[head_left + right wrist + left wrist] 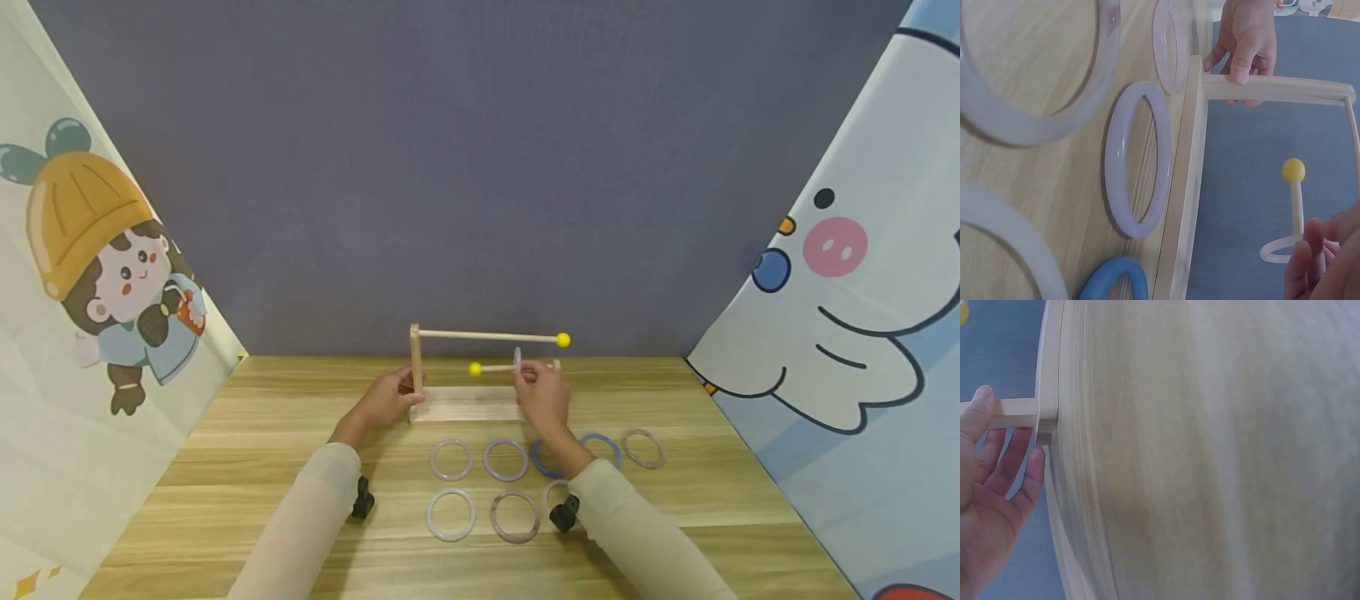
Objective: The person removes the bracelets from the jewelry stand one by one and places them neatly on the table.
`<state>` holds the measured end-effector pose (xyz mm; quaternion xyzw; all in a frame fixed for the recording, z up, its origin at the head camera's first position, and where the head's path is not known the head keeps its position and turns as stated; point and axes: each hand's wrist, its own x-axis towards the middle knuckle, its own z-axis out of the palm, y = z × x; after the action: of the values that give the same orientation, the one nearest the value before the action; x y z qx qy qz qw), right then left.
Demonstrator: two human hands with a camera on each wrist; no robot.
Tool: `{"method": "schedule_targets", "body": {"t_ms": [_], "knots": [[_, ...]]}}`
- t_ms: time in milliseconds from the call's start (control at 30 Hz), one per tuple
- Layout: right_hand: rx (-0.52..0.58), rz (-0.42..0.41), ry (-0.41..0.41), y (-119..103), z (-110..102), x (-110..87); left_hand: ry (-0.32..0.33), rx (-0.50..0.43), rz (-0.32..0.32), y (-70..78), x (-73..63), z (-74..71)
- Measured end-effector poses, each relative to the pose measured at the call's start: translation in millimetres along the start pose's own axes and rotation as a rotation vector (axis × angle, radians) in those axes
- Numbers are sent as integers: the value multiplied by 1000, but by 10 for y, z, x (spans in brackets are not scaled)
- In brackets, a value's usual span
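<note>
A wooden stand (463, 405) has two horizontal rods, each tipped with a yellow ball. At its left post (1017, 414), my left hand (386, 397) grips the wood, thumb on one side and fingers on the other. My right hand (544, 397) pinches a pale translucent bangle (1275, 249) between thumb and fingers. That bangle encircles the lower rod (1297, 206), a little way in from its yellow ball (476, 368). The upper rod (487, 335) carries no bangle. The stand's right end is partly hidden behind my right hand.
Several bangles lie flat in two rows in front of the stand, among them a lilac one (506, 460), a white one (451, 515) and a marbled one (515, 517). My right forearm covers parts of others. A grey-blue wall (480, 183) rises behind the table.
</note>
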<state>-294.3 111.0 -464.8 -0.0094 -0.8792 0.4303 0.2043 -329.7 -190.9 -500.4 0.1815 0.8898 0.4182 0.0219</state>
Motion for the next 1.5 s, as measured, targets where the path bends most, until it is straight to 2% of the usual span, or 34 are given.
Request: {"method": "schedule_targets", "body": {"t_ms": [500,800,1067,1500], "knots": [[42,7,-43,-96,118,-38,2,-3,-12,13,-20,3],[61,-31,-47,-162,210,-57,-5,-4,-28,9,-14,-6],[65,-33,-65,-219,301,-75,-4,-10,-6,20,-21,-5],[59,-39,-84,-324,396,-87,-3,-6,-15,17,2,9]]}}
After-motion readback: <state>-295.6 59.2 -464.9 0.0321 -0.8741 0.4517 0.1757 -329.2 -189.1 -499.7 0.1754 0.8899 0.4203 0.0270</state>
